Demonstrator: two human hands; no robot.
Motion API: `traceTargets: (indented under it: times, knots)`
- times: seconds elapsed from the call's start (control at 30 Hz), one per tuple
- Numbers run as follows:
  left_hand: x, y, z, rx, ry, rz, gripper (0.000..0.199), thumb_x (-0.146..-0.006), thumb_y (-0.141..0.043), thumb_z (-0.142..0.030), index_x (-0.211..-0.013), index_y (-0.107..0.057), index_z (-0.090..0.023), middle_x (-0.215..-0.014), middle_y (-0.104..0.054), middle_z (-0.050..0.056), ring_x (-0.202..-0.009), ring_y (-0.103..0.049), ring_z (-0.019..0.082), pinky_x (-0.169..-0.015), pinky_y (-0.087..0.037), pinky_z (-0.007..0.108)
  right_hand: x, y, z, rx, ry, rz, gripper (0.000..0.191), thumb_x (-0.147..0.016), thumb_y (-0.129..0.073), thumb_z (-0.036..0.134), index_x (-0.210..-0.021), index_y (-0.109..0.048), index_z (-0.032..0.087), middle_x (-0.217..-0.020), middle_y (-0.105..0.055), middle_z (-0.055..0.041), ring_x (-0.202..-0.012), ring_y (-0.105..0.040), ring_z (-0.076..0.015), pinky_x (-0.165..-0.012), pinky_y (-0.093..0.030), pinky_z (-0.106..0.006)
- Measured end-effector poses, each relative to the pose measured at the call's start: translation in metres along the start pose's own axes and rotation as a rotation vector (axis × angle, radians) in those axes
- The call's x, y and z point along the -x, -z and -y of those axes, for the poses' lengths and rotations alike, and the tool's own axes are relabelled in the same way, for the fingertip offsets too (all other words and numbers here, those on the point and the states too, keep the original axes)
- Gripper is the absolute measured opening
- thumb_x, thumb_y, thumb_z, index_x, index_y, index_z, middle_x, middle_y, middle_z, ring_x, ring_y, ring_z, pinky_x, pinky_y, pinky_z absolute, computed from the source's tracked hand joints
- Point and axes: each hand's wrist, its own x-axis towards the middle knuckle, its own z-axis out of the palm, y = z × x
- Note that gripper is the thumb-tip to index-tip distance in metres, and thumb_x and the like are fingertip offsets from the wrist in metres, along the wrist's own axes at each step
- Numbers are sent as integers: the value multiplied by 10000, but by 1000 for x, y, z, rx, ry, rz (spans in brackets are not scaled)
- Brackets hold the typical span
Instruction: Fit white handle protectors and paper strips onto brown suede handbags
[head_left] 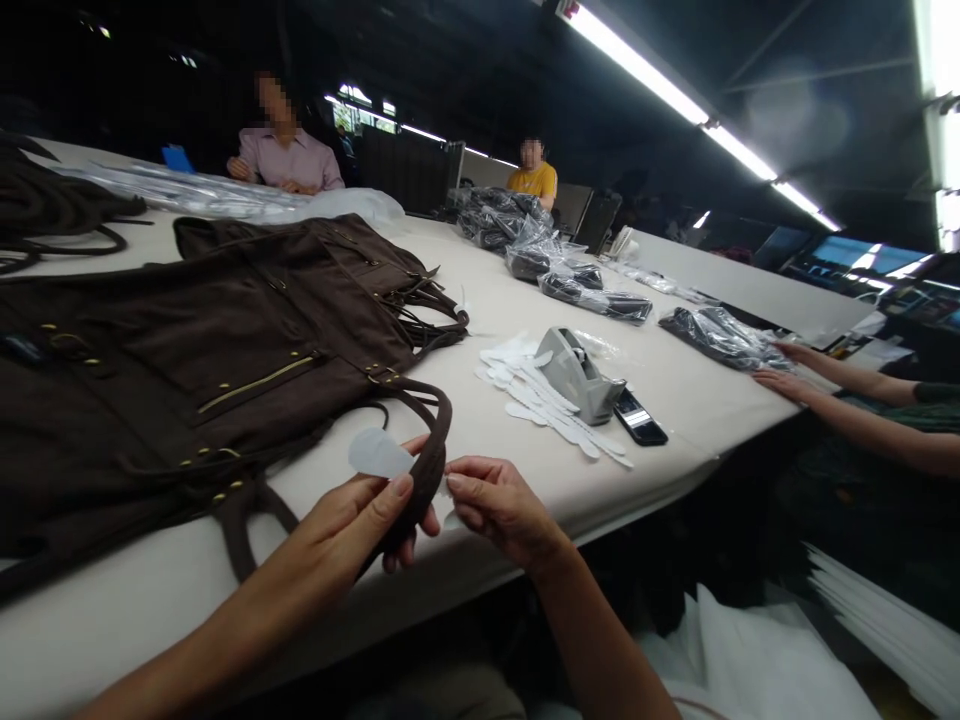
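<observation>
The left hand (352, 520) is closed around a brown strap (429, 470), and its thumb sits against a see-through white piece (379, 453) on that strap. The right hand (502, 505) is just beside it, with its fingers pinched at the edge of the strap, but I cannot tell if they are holding anything.

A long white table (675, 440) runs away from the hands. The strap belongs to a big brown bag (187, 350) with gold zips, which lies flat on the table and fills the left side. Past it is a heap of dark cords (52, 210), and behind that is a wide shiny plastic sheet (225, 195).

Farther along, dark things in clear plastic bags (555, 270) sit in a row. 2 people sit at the far side, 1 in a pink shirt (281, 160) and 1 in a yellow shirt (532, 180). On the right, 2 arms of another person (847, 400) reach in, with their hands resting by 1 more plastic bag (720, 337).

In front of the right hand, a gray tape holder (577, 375) stands on a pile of white paper shapes (540, 395). A black phone (639, 417) lies just beside it.
</observation>
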Motion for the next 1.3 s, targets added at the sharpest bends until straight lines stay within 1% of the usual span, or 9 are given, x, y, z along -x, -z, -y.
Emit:
traceTargets:
  times: [0.27,0.37,0.53,0.7,0.83,0.9,1.03,1.2,1.3]
  knots:
    - [8,-2,-27,-400,-184,-292,481,-912,-397,-611,-798,-649,-218,-593,-587,-2,-529,-525,138,-530,-408,248,11,-9,2,10,222,-69,305,-807,-743,354,-1033,-661,167,-644,-598,25,-436,-407,-42,-406,-250,-175]
    - [-1,-2,-32,-454,-194,-295,458,-886,-466,-611,-804,-659,-204,-583,-585,-14,-481,-498,114,-469,-379,227,13,-9,11,-35,245,13,254,-807,-722,325,-992,-712,151,-738,-663,-22,-434,-402,-36,-406,-263,-185]
    - [-10,-10,-31,-413,-215,-423,471,-869,-514,-600,-759,-698,-181,-617,-617,2,-493,-517,108,-464,-416,216,11,-8,25,51,295,122,333,-818,-656,243,-1142,-717,201,-899,-719,-54,-455,-499,-51,-424,-300,-195]
    - [-17,-9,-30,-369,-310,-400,403,-856,-568,-556,-874,-751,-199,-766,-653,28,-636,-589,141,-532,-485,228,5,-13,35,288,563,-19,207,-842,-711,341,-993,-780,217,-785,-686,-32,-582,-565,-111,-501,-455,-236]
    - [-22,-4,-43,-359,-393,-466,281,-825,-653,-470,-870,-759,-213,-806,-703,15,-729,-629,158,-633,-511,235,-4,-16,41,394,803,-166,139,-823,-744,319,-939,-794,261,-985,-648,-48,-834,-606,-156,-691,-534,-267]
    - [-23,-5,-51,-359,-425,-530,242,-783,-704,-444,-876,-758,-227,-840,-726,4,-756,-644,169,-667,-527,248,-7,-18,42,312,792,-131,129,-816,-748,328,-907,-794,249,-991,-650,-49,-752,-613,-143,-609,-535,-261]
    - [-25,-9,-56,-318,-434,-565,233,-767,-715,-415,-932,-731,-252,-880,-739,-8,-767,-673,181,-704,-564,271,-13,-26,40,108,597,-77,192,-752,-796,366,-795,-761,182,-673,-632,3,-467,-524,-85,-424,-420,-221]
    - [-27,-8,-43,-421,-432,-593,230,-838,-639,-420,-987,-669,-246,-699,-681,-31,-621,-642,143,-599,-529,225,-18,-32,36,1,472,-132,309,-687,-833,404,-797,-692,152,-591,-614,27,-438,-510,-73,-399,-382,-189]
    - [-26,-4,-37,-535,-495,-583,199,-880,-588,-407,-996,-641,-254,-704,-679,-37,-609,-648,138,-586,-509,217,-20,-30,35,-46,453,-123,422,-659,-854,386,-964,-667,164,-630,-619,44,-438,-527,-72,-382,-372,-174]
